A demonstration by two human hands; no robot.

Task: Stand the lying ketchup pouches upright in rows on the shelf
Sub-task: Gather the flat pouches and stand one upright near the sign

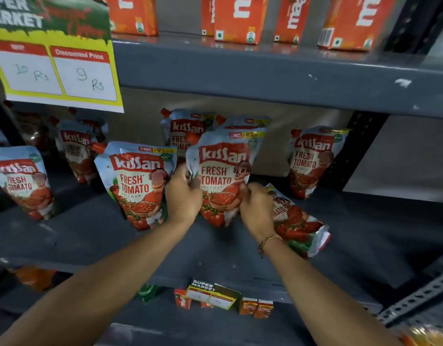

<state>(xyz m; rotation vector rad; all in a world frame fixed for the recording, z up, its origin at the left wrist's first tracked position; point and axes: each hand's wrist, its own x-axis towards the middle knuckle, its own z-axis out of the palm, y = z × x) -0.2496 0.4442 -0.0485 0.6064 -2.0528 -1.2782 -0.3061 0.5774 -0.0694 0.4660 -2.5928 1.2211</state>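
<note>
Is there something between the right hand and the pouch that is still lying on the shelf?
Nothing visible. The lying pouch is directly beside and under the right hand, which, with the left hand, holds the upright pouch.

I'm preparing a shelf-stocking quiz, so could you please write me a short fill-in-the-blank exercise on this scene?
1. Both hands grip the middle pouch, which stands ____.
2. The pouch beside the right hand is ____ on the shelf.
3. The discounted price on the sign reads ____ Rs.

Answers: upright; lying; 9
</note>
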